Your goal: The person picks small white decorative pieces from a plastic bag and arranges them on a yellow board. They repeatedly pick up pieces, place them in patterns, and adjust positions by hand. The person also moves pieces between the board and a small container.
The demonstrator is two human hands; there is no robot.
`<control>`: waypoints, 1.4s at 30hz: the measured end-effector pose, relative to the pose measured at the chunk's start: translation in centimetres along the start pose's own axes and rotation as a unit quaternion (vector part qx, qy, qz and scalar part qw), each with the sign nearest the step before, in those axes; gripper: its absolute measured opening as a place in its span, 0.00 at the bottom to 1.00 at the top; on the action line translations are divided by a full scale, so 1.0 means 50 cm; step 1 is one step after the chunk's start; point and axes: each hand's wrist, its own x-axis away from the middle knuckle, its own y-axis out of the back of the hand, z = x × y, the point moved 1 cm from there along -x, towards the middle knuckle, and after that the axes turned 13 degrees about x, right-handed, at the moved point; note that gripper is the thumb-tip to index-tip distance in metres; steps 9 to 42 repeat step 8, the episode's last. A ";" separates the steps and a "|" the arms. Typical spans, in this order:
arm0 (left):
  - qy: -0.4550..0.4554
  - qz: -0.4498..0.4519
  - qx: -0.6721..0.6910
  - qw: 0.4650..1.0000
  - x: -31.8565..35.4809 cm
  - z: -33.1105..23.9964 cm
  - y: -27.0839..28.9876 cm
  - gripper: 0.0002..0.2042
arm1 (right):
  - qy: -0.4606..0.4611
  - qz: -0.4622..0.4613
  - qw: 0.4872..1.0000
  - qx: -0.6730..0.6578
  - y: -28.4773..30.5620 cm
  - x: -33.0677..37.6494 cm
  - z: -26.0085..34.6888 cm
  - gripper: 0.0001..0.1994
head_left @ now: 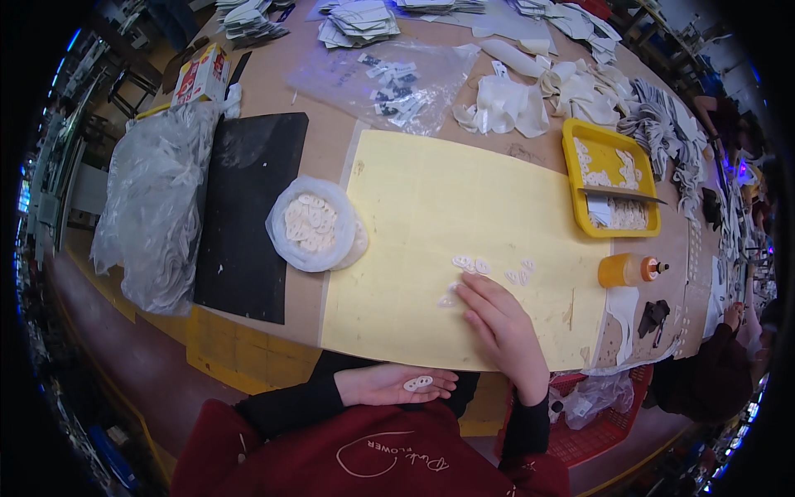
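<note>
My left hand [396, 384] lies palm up at the table's near edge with a small white oval piece [418, 383] resting on its fingers. My right hand [497, 320] is flat on the pale yellow sheet [431, 215], fingertips touching a white piece [450, 298]. Just beyond the fingers, several more small white pieces [470, 264] lie on the sheet, with a few others [520, 273] to their right.
A clear bag of white oval pieces [313, 224] sits left of the sheet, on a black mat [248, 190]. A yellow tray [611, 176] and an orange glue bottle [629, 270] stand at the right. A large plastic bag [157, 207] lies far left, a red basket [596, 414] lower right.
</note>
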 end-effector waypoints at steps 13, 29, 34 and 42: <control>-0.005 -0.039 0.125 0.991 -0.010 0.014 0.003 0.25 | 0.109 0.102 0.987 -0.052 -0.067 0.099 0.068 0.22; -0.005 -0.039 0.125 0.991 -0.010 0.014 0.003 0.25 | 0.109 0.102 0.987 -0.052 -0.067 0.099 0.068 0.22; -0.005 -0.039 0.125 0.991 -0.010 0.014 0.003 0.25 | 0.109 0.102 0.987 -0.052 -0.067 0.099 0.068 0.22; -0.005 -0.039 0.125 0.991 -0.010 0.014 0.003 0.25 | 0.109 0.102 0.987 -0.052 -0.067 0.099 0.068 0.22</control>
